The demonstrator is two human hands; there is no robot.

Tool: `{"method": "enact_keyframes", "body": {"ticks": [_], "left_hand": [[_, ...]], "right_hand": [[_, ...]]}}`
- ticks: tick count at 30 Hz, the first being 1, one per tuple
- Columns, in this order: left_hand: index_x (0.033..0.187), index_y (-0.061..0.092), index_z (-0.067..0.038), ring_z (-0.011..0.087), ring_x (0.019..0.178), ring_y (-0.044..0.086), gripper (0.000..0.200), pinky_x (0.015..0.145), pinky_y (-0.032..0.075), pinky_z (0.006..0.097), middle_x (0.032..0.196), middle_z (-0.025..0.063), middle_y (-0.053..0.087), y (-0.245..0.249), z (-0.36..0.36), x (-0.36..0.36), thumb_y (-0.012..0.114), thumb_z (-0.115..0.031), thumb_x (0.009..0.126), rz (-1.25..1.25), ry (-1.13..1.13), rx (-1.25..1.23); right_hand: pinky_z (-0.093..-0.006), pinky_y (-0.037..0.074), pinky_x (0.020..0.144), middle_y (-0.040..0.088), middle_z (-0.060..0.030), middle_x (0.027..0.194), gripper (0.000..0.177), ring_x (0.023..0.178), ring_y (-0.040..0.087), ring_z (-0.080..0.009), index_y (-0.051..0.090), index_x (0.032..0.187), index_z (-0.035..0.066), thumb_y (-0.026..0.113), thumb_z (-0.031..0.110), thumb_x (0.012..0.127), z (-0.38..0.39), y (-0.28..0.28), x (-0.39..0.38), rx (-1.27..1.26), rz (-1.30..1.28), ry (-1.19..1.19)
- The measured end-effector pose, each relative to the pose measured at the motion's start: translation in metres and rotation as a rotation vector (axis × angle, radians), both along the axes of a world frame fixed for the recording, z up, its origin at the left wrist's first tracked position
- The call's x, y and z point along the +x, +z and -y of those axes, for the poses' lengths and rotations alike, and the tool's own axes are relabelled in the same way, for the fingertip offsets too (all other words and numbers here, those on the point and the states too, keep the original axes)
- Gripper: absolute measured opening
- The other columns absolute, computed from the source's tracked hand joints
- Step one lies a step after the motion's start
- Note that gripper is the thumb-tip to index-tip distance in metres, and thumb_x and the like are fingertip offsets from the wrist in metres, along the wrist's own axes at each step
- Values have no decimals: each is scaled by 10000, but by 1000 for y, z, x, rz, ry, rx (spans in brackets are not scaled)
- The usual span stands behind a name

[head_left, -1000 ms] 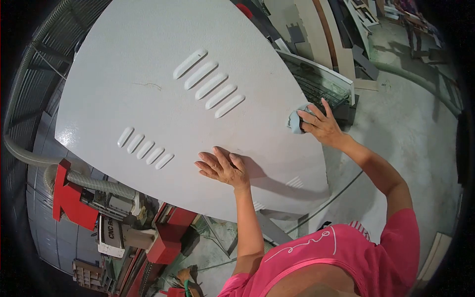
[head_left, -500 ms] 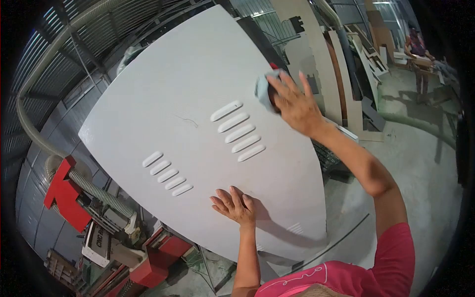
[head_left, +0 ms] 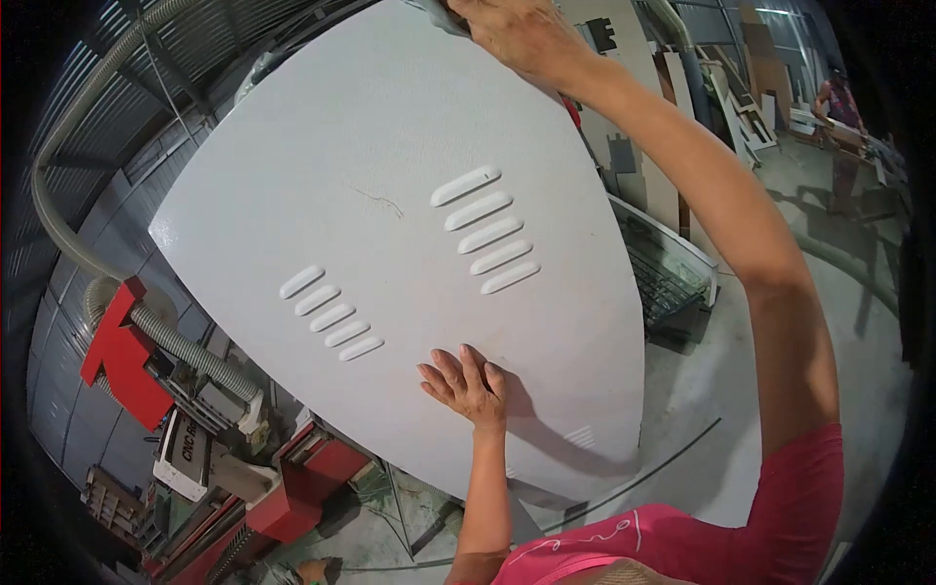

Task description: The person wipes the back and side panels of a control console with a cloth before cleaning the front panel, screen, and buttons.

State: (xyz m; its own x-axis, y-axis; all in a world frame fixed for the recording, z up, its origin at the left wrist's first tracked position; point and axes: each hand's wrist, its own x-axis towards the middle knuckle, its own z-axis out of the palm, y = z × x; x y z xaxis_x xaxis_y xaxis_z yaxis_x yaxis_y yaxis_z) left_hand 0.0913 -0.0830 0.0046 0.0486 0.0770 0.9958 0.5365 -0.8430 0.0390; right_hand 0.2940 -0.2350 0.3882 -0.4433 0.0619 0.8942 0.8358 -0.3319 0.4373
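Observation:
A large white panel (head_left: 322,136) with two rows of raised slots fills the middle of the head view. My left hand (head_left: 468,388) rests on its lower part, fingers spread, holding nothing. At the panel's far upper edge, my right hand (head_left: 522,37) is closed over a blue-grey cloth (head_left: 429,12) pressed to the surface; the fingertips are partly cut off by the frame's top. A thin brownish squiggle (head_left: 378,201) shows on the panel left of the upper slots.
A red machine (head_left: 132,361) with a ribbed hose (head_left: 200,363) stands at the left. Sheets and boards (head_left: 736,93) lean at the upper right. Beside the panel's right edge is a dark crate (head_left: 668,268). Another person (head_left: 840,107) stands far right.
My right hand has carried the cloth from beside the upper slots up and left to the panel's far edge. My left hand stays on the panel. The view has shifted slightly.

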Motion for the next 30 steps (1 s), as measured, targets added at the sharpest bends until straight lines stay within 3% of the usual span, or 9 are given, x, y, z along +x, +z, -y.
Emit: {"method": "enact_keyframes", "body": {"ticks": [3, 5, 8, 11, 14, 16, 20, 28, 30], "left_hand": [[1358, 482, -127, 390, 1411, 151, 477, 1122, 79, 540, 1508, 144, 277, -1, 0, 1, 479, -272, 904, 6, -3, 1], [1355, 485, -126, 392, 1411, 152, 475, 1121, 80, 541, 1508, 145, 277, 0, 0, 0, 481, -274, 904, 11, 4, -3], [1350, 489, -127, 395, 1410, 154, 471, 1119, 82, 545, 1506, 150, 278, 1, 1, 1, 488, -269, 901, 14, -5, 8], [1347, 492, -129, 398, 1409, 155, 466, 1116, 84, 553, 1503, 156, 282, 0, 1, 0, 491, -255, 899, 13, -18, 9], [1344, 495, -128, 401, 1408, 155, 469, 1113, 84, 560, 1500, 159, 287, 1, 1, 0, 496, -243, 890, 10, -11, -1], [1341, 499, -127, 403, 1407, 157, 478, 1112, 84, 565, 1498, 161, 290, 1, 2, -1, 506, -233, 875, 8, -21, -5], [1338, 505, -129, 402, 1407, 162, 489, 1114, 85, 562, 1497, 158, 296, 0, 1, 1, 516, -224, 858, 17, -25, -15], [1332, 513, -130, 390, 1410, 164, 490, 1122, 83, 541, 1498, 150, 297, 0, -1, 2, 519, -222, 850, 24, -16, 6], [1333, 512, -134, 388, 1410, 163, 489, 1122, 82, 543, 1499, 149, 295, -1, -1, 2, 516, -223, 852, 27, -14, 2]], "right_hand": [[-484, 258, 1110, 341, -74, 1474, 341, 1357, 330, -263, 556, 1168, 27, 584, 48, 829, 2, -45, -2, 39, 103, -164], [-443, 325, 1062, 446, -87, 1391, 268, 1272, 436, -257, 571, 1094, 58, 579, 109, 831, 7, -90, -10, 18, 121, -222], [-469, 301, 1075, 432, -85, 1414, 226, 1240, 472, -254, 601, 1051, 56, 573, 112, 834, 19, -174, -17, -151, 87, -208], [-472, 200, 1128, 446, -45, 1416, 324, 1251, 469, -182, 585, 1177, 161, 572, 145, 853, 31, -265, -10, -439, 31, -93], [-471, 175, 1141, 407, -33, 1445, 415, 1268, 456, -178, 525, 1265, 191, 576, 150, 855, 40, -284, 2, -509, 118, 20], [-481, 142, 1151, 368, -25, 1471, 542, 1282, 444, -187, 429, 1351, 213, 589, 154, 837, 40, -266, 7, -573, 92, -4], [-495, 148, 1139, 371, -28, 1470, 708, 1288, 441, -200, 287, 1437, 195, 604, 142, 806, 22, -198, 0, -343, 133, -95], [-490, 144, 1159, 338, -34, 1486, 678, 1345, 361, -197, 305, 1428, 196, 605, 79, 830, -26, -60, -23, -29, 92, -1], [-597, 220, 1083, 314, -153, 1478, 477, 1355, 317, -334, 297, 1409, 1, 390, 112, 955, -30, -27, -28, 57, 143, -88]]}}
